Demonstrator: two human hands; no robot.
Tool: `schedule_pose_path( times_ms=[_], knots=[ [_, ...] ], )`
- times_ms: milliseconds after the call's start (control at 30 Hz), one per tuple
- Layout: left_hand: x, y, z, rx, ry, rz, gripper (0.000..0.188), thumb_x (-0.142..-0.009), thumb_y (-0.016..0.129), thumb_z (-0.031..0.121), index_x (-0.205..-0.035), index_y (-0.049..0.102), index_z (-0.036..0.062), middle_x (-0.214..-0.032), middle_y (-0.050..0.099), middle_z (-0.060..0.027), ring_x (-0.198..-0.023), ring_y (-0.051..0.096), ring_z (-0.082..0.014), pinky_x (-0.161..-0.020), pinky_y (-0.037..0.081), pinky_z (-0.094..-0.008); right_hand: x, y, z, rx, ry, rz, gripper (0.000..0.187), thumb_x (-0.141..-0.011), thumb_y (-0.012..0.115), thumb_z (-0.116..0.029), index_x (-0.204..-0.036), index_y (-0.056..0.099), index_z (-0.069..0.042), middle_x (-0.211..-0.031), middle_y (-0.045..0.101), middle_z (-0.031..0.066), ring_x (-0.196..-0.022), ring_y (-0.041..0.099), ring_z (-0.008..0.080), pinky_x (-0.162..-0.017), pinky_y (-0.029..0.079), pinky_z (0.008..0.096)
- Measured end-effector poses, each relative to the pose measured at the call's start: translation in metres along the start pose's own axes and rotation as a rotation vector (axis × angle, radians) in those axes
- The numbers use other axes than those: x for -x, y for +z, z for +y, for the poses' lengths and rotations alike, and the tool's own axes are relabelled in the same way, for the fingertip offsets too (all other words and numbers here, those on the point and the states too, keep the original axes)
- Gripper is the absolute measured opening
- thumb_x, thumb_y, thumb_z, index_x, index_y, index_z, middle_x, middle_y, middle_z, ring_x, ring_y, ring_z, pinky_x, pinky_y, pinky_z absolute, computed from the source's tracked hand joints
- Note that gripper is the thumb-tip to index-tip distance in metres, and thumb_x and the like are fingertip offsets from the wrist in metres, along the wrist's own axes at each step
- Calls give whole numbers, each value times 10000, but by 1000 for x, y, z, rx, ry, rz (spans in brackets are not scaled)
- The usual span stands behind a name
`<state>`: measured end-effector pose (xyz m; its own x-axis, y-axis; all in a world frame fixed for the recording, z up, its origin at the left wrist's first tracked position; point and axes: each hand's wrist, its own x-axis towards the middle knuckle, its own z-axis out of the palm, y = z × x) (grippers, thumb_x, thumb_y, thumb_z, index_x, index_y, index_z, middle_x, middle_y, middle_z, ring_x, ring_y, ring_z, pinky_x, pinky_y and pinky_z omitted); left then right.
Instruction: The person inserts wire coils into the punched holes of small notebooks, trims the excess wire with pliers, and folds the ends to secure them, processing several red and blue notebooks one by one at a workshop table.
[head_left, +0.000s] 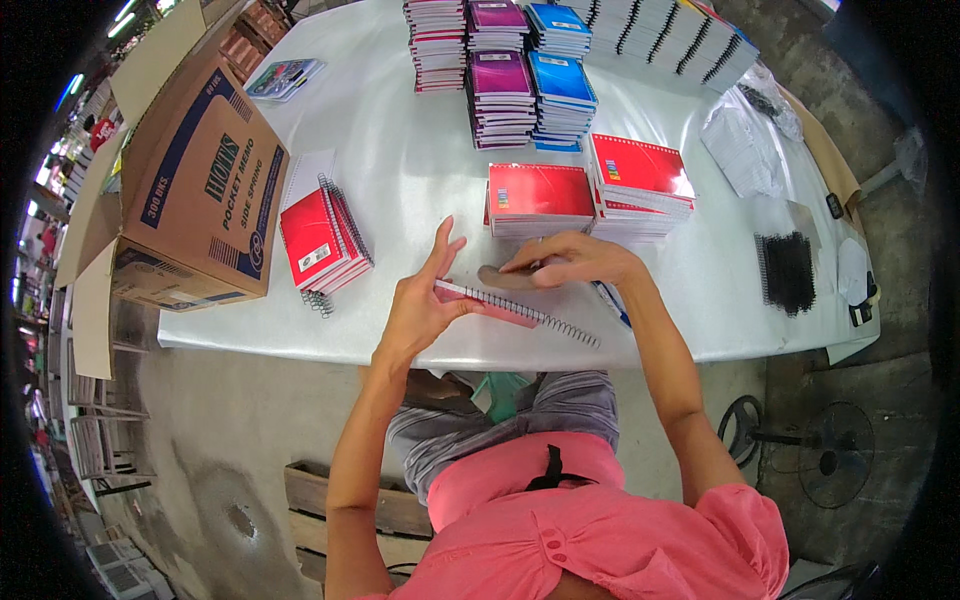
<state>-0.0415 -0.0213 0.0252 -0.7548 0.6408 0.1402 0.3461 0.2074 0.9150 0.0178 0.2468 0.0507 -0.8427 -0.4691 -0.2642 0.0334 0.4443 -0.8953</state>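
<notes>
My left hand [415,310] holds a small red spiral notebook [508,310] edge-up above the table, with the thumb on its near side and the fingers raised behind it. A dark wire coil [570,330] runs along its upper edge, and a loose length sticks out past the right end. My right hand [585,260] grips a flat, rounded grey-brown piece [506,279] just above the notebook; its exact kind I cannot make out. Behind my right hand stand a stack of red notebooks [540,192] and a second red stack [642,170].
An open cardboard box [195,190] stands at the left, beside coiled red notebooks [322,240]. Purple notebooks [500,75] and blue notebooks [562,80] are stacked at the back. Black coils [785,272] lie at the right. A pen [612,300] rests near my right wrist.
</notes>
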Motion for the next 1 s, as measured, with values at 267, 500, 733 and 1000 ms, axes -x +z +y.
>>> schedule_pose_path(
  times_ms=[267, 500, 733, 1000],
  knots=[
    [7, 5, -16, 161, -14, 19, 1126, -656, 861, 120, -1556, 188, 203, -1357, 571, -170, -1252, 560, -244, -959, 489, -323, -5, 2, 4, -297, -261, 88, 490, -900, 634, -346, -1223, 628, 22, -1134, 664, 113, -1057, 589, 203, -955, 425, 332],
    [5, 8, -19, 188, 27, 67, 1126, -651, 858, 94, -1552, 190, 186, -1344, 579, -163, -1236, 576, -248, -867, 505, -286, -10, 5, -20, -144, -133, 75, 419, -922, 615, -295, -1211, 638, 8, -1116, 664, 100, -1048, 592, 202, -920, 434, 321],
    [9, -6, -23, 230, -30, -96, 999, -768, 801, 285, -1550, 198, 133, -1356, 573, -158, -1267, 530, -226, -1019, 443, -342, 14, 14, -27, 34, -137, 146, 480, -893, 642, -338, -1233, 631, 1, -1180, 633, 125, -1092, 583, 240, -949, 431, 347],
    [2, -8, -22, 354, -111, -329, 780, -875, 686, 449, -1446, 410, -6, -1380, 559, -118, -1271, 515, -220, -1041, 401, -323, 208, -2, 25, 356, 343, 809, 482, -782, 770, -232, -1227, 663, -79, -1243, 598, 161, -1066, 614, 269, -923, 494, 310]
  ],
)
